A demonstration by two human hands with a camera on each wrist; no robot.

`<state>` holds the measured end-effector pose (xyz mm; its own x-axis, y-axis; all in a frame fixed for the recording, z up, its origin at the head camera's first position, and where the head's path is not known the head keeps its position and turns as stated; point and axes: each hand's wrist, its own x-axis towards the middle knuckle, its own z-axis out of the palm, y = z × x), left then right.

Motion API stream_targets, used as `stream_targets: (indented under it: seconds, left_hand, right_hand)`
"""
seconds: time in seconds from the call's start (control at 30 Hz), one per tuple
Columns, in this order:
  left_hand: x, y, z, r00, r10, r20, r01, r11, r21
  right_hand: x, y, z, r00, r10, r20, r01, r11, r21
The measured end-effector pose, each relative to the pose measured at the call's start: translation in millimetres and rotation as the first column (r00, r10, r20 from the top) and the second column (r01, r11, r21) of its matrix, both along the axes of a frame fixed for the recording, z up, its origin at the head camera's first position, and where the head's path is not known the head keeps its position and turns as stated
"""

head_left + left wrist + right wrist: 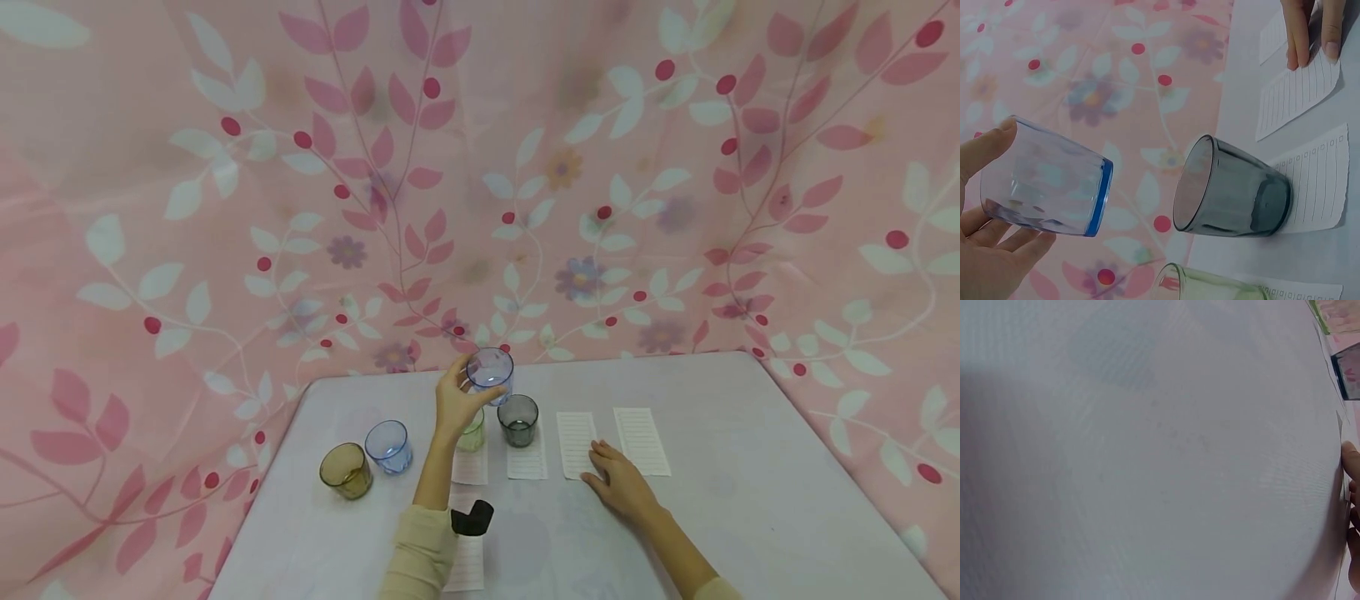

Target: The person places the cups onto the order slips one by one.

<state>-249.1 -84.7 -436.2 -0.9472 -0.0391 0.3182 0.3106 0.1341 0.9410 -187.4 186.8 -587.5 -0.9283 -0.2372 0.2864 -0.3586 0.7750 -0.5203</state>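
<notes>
My left hand point(456, 408) grips a clear blue-tinted glass point(491, 377) between thumb and fingers, raised above the table. Its blue base point(1102, 199) points toward the dark grey glass in the left wrist view. That grey glass point(518, 422) stands upright on a lined paper slip point(527, 463). Beside it a green glass point(472, 433) is partly hidden behind my left hand and stands on another slip point(470, 472). My right hand point(619, 485) lies with relaxed fingers at the edge of a third lined slip point(575, 435), fingertips touching the paper.
To the left stand an amber glass point(347, 472) and a second blue glass point(389, 447), close together. One more lined slip point(642, 442) lies right of my right hand's fingers. A further slip point(468, 565) is near the left forearm. A pink floral cloth point(525, 208) hangs behind the white table point(780, 500).
</notes>
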Motion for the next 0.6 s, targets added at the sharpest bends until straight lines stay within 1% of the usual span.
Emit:
stream_targets:
  seconds: [0.07,0.17,0.43,0.5,0.6]
  left_hand:
    - [-1.2,4.3,-3.9,1.0,-0.012,0.005,0.012,1.0,-0.009]
    - [-0.6,11.7,-6.3,0.999,-0.04,0.0,0.04,0.999,-0.013]
    - [0.2,30.4,-7.9,0.995,-0.101,0.024,0.101,0.995,0.016]
    - [2.1,34.4,-5.3,0.993,-0.116,0.034,0.115,0.993,0.02]
    - [8.8,41.5,2.8,0.99,-0.131,0.049,0.13,0.991,0.022]
  right_hand:
    - [-0.3,1,0.1,1.0,0.009,-0.002,-0.009,1.0,0.004]
    - [-0.3,2,0.0,1.0,0.022,-0.001,-0.022,1.0,-0.002]
    - [0.3,3,-3.2,1.0,0.021,0.006,-0.021,0.999,-0.039]
    - [0.0,3,-3.9,1.0,0.02,0.005,-0.02,0.999,-0.041]
    - [-0.3,3,-4.5,1.0,0.019,0.006,-0.019,0.999,-0.047]
